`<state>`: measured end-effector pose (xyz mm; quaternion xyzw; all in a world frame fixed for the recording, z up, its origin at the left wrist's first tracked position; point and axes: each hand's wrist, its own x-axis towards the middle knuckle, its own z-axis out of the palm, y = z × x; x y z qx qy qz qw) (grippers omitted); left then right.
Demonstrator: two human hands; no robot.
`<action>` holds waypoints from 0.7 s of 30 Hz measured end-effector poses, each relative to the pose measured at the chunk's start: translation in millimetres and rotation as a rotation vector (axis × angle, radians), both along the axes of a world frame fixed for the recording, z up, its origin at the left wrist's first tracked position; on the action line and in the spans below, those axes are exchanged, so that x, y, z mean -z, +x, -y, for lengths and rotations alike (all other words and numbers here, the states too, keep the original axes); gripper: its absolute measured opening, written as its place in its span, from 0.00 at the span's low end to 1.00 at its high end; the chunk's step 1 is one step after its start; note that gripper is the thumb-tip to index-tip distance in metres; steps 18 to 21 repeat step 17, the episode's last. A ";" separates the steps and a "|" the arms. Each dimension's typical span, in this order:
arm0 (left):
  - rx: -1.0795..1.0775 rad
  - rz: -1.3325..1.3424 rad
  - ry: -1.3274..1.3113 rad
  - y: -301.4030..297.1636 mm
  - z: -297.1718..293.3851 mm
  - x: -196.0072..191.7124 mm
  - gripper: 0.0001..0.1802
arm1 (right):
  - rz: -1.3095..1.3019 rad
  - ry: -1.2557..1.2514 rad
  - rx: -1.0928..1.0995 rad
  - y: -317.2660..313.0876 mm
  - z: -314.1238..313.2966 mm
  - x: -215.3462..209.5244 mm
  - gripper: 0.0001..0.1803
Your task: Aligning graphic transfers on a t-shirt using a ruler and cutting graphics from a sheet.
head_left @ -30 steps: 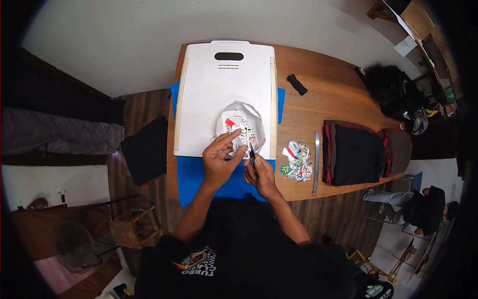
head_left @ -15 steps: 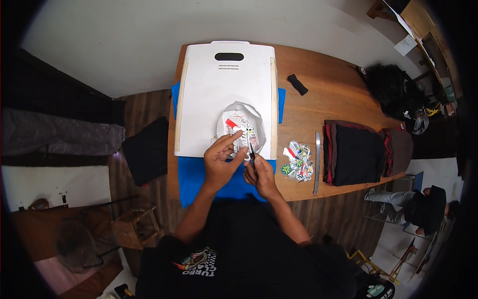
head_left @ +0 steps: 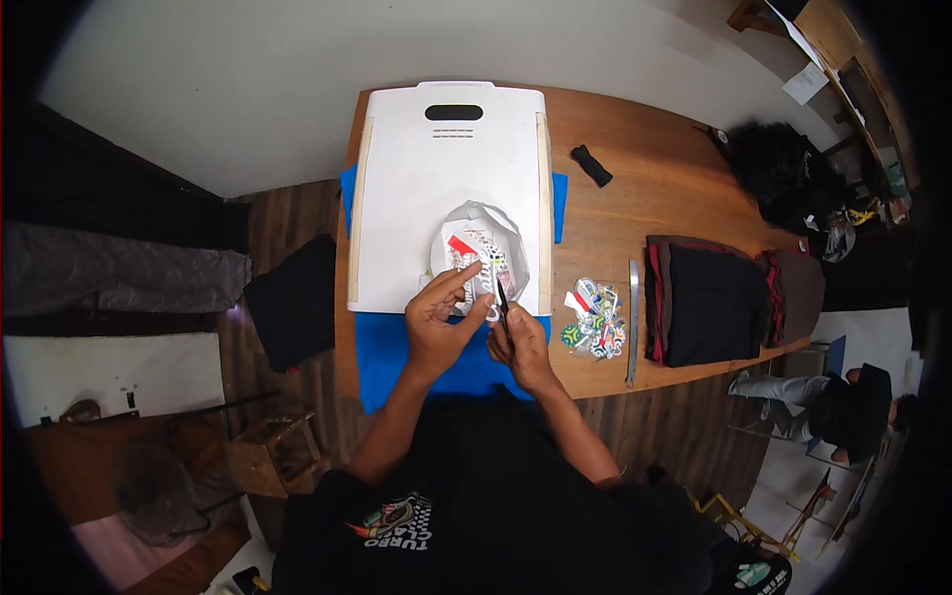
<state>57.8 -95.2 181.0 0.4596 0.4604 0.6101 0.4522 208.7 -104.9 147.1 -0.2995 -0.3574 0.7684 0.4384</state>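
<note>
Both hands (head_left: 486, 332) over half-hidden sticker sheet (head_left: 479, 253)

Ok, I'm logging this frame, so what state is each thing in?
Left hand: shut on printed sheet.
Right hand: shut on thin dark tool.
Printed sheet: crumpled, lying on the white board.
White board: flat on the table.
Cut stickers: loose pile.
Dark clothes: folded.

board (head_left: 446, 188): white
mat (head_left: 397, 362): blue
sticker sheet (head_left: 481, 253): white, red and multicoloured prints
table (head_left: 654, 169): brown wood
folded cloth (head_left: 709, 302): black, red edges
</note>
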 end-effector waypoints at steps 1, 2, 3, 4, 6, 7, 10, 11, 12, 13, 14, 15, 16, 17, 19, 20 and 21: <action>-0.001 0.000 0.000 -0.2 0.0 0.7 0.26 | -0.013 -0.018 0.012 -0.1 -0.4 -1.1 0.23; -0.006 0.011 0.017 -0.5 0.0 1.9 0.25 | -0.013 -0.018 0.011 0.2 -0.3 -0.6 0.23; -0.012 0.021 0.033 -0.8 -0.1 2.5 0.24 | -0.019 0.004 0.004 0.5 -0.1 0.4 0.23; -0.012 0.021 0.034 -0.9 0.0 2.5 0.24 | -0.024 0.025 -0.003 0.8 0.0 1.3 0.22; -0.035 0.079 0.011 -1.0 0.5 2.6 0.23 | -0.027 0.026 -0.012 1.0 0.3 2.9 0.22; -0.035 0.079 0.011 -1.1 0.7 2.1 0.23 | -0.029 0.025 -0.021 1.2 0.5 3.3 0.22; -0.006 0.154 0.028 -2.4 1.7 1.4 0.21 | -0.004 0.025 -0.017 2.0 2.2 1.2 0.23; -0.015 0.140 0.020 -2.9 2.4 2.8 0.20 | -0.004 0.024 -0.017 2.3 2.3 1.8 0.23; -0.023 0.127 0.012 -2.9 2.8 3.5 0.19 | -0.017 0.036 -0.020 2.7 1.9 3.0 0.23; -0.022 0.127 0.012 -1.5 3.6 3.4 0.19 | -0.031 0.047 -0.023 2.9 1.7 3.7 0.23; -0.033 0.115 -0.027 0.9 4.4 3.2 0.18 | -0.031 0.047 -0.022 3.1 1.8 3.9 0.23; -0.046 0.103 -0.065 2.6 4.8 3.2 0.18 | -0.023 0.035 -0.015 3.1 2.0 4.1 0.23; -0.046 0.103 -0.064 3.3 4.2 3.1 0.18 | -0.015 0.023 -0.008 3.2 2.4 4.2 0.23; -0.047 0.073 -0.007 3.5 2.8 3.0 0.17 | -0.015 0.023 -0.008 3.2 2.4 4.3 0.23; -0.047 0.073 -0.007 3.5 2.8 3.0 0.17 | -0.015 0.023 -0.008 3.2 2.4 4.3 0.23; -0.047 0.073 -0.007 3.5 2.8 3.0 0.17 | -0.015 0.023 -0.008 3.2 2.4 4.3 0.23; -0.047 0.073 -0.007 3.5 2.8 3.0 0.17 | -0.015 0.023 -0.008 3.2 2.4 4.3 0.23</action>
